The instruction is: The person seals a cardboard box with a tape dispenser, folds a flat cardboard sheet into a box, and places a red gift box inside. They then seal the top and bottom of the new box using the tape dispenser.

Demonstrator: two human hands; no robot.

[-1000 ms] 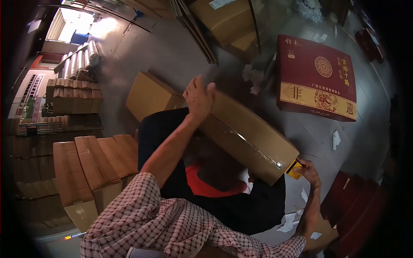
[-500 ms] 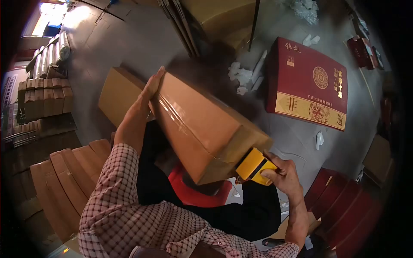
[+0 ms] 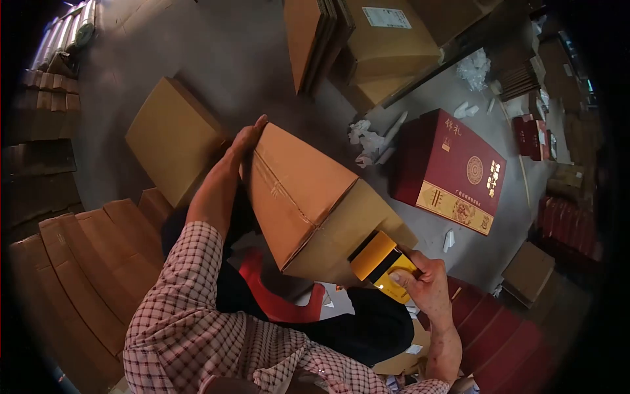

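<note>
A brown cardboard box (image 3: 302,184) rests tilted over my lap, with a strip of clear tape along the seam of its upper face. My left hand (image 3: 247,140) holds the box's far left edge, fingertips at its upper corner. In my right hand (image 3: 423,282) is a yellow tape dispenser (image 3: 384,266) with a black band, gripped with the thumb over its side. The dispenser is right at the box's near right end face. Beneath the box, part of a red stool (image 3: 262,289) shows between my legs.
Another brown carton (image 3: 174,141) stands left on the floor. A dark red printed gift box (image 3: 453,171) lies at right, near white scraps (image 3: 371,141). Flattened cardboard (image 3: 315,39) stands ahead. Stacked cartons (image 3: 98,256) are at lower left, red boxes (image 3: 492,328) at lower right.
My view has shifted, so more cartons show ahead and at right. The box has turned slightly, showing more of its end face. Both hands keep their hold; the dispenser stays at that end.
</note>
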